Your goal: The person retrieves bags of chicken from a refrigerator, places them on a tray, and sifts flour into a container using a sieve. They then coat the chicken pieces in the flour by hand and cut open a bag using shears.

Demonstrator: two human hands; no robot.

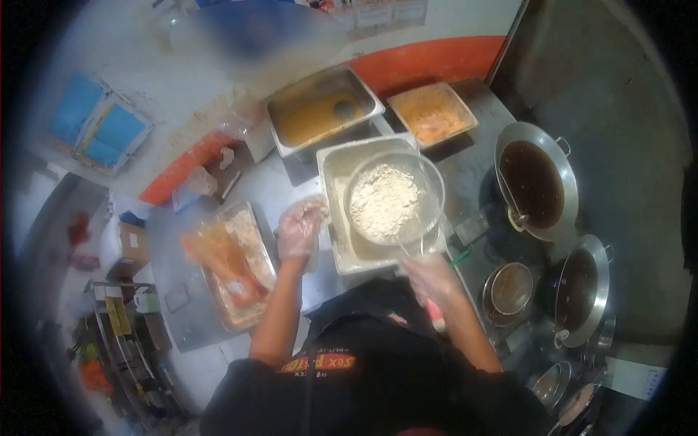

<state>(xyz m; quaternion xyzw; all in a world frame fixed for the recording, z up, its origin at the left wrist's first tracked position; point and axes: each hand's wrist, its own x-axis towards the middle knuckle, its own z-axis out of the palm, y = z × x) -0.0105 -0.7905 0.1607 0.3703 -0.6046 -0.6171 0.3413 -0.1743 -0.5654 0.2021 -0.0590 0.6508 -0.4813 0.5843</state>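
My right hand (435,282), in a clear glove, is wrapped round the handle of a round sieve (436,190). Pale floury stuff (384,203) lies in the sieve, over a white rectangular tub (340,251). At the tub's left edge is my gloved left hand (302,227), with flour on its fingers; blur hides whether they hold anything. Left of it, a metal tray (267,247) bears floury pieces and an orange-tinted plastic bag (222,265).
Behind the tub stand a steel pan of yellowish liquid (379,109) and a tray of orange food (474,120). At the right are two woks (572,182) (602,291) of dark liquid and a smaller strainer (512,288). A shelf rack (116,341) stands lower left.
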